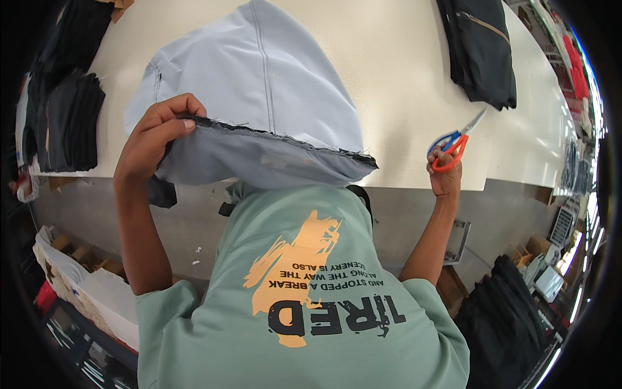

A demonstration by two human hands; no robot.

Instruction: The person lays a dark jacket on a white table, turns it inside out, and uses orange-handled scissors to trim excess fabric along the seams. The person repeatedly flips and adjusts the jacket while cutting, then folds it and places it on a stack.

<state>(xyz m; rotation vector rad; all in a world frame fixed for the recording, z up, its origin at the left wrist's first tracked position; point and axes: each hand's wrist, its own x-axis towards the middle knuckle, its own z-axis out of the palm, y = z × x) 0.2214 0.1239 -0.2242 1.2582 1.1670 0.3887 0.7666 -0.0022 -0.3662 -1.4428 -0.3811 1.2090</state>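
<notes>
My left hand (154, 136) pinches the left end of the raw, frayed edge of a light blue fabric piece (306, 78) between thumb and fingers. Black trim runs along that edge, and loose threads stick out of it. Below the edge hangs a grey mesh lining (218, 158). The pale outer side, with double seams, bulges over the table beyond. Off to the right of the cloth, my right hand (444, 170) holds scissors (456, 143) with blue and orange handles. Their blades point up and away, apart from the cloth.
Folded dark garments (481, 53) lie on the white table (403, 116) at the upper right. More dark garments (73, 121) are stacked at the left. The table's near edge passes in front of my body. Behind me at the lower right is a heap of dark cloth (500, 316).
</notes>
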